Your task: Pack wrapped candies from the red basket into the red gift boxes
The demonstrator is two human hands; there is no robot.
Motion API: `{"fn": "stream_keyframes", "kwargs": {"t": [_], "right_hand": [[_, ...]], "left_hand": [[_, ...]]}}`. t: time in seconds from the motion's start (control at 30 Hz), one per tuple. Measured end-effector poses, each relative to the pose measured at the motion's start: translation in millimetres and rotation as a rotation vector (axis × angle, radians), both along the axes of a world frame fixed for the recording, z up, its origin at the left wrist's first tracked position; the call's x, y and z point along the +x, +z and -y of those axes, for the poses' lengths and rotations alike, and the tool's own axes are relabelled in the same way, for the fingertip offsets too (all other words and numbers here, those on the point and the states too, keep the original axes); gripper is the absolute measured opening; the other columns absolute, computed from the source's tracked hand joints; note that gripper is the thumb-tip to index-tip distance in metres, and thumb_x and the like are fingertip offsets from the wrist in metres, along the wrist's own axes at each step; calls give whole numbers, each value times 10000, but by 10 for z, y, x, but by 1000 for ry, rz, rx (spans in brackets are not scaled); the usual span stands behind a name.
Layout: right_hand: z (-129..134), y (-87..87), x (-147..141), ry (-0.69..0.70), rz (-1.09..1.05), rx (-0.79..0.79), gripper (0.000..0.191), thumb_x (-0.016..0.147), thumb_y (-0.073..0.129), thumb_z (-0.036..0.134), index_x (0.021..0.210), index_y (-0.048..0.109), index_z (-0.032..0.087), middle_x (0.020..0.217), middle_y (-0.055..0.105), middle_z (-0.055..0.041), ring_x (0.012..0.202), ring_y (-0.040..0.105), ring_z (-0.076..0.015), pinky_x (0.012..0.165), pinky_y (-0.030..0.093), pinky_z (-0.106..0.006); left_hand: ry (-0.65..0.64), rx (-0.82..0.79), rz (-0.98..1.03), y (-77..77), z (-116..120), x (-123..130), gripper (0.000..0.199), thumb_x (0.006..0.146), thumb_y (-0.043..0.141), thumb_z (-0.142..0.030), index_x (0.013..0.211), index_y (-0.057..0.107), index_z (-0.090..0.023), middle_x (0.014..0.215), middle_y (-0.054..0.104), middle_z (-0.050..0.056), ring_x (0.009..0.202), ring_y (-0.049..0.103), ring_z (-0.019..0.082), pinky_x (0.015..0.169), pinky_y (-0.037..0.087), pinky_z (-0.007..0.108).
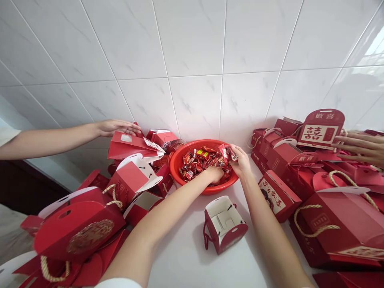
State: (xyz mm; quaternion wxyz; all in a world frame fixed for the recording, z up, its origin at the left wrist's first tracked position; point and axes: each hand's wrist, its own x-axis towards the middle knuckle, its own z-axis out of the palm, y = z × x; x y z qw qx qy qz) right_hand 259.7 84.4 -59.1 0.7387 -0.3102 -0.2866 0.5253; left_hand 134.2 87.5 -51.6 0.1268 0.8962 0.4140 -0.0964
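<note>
A red plastic basket (207, 191) with many wrapped candies (198, 162) in it stands against the wall. My left hand (215, 175) reaches into the candies, its fingertips buried among them, so what they hold is hidden. At the basket's right rim, my right hand (240, 161) is closed around several wrapped candies (225, 153). On the white table (180, 248) between my forearms sits a small dark-red gift box (226, 224). It is upright with its top open, nothing inside, and a red cord handle hanging at its side.
Red gift boxes (81, 224) with rope handles are piled at the left, and more red boxes (345, 224) are stacked at the right. Another person's hand (120, 127) touches a box at the far left; a further hand (361, 147) is beside the boxes at the far right. A tiled wall (195, 100) closes off the back.
</note>
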Motion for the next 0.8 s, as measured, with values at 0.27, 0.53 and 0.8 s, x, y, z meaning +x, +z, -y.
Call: {"fn": "stream_keyframes", "kwargs": {"t": [0.27, 0.53, 0.8], "right_hand": [[62, 78, -34, 22, 7, -15, 204, 634, 844, 258, 748, 680, 215, 739, 695, 39, 661, 618, -111, 568, 478, -215], [369, 451, 56, 119, 160, 87, 163, 669, 832, 249, 739, 696, 191, 731, 691, 11, 655, 612, -109, 590, 498, -205], [888, 854, 145, 146, 457, 214, 113, 773, 789, 234, 849, 720, 187, 835, 701, -22, 709, 619, -121, 623, 482, -218]], "left_hand": [[62, -92, 49, 104, -69, -173, 200, 630, 695, -79, 807, 735, -165, 844, 757, 96, 775, 699, 248, 687, 519, 280], [90, -100, 681, 329, 106, -531, 321, 839, 633, -373, 1037, 707, -132, 838, 697, 40, 768, 623, 178, 713, 481, 267], [-86, -306, 694, 735, 898, -787, 250, 795, 699, -318, 1011, 688, -193, 806, 674, -12, 755, 613, 150, 716, 461, 243]]}}
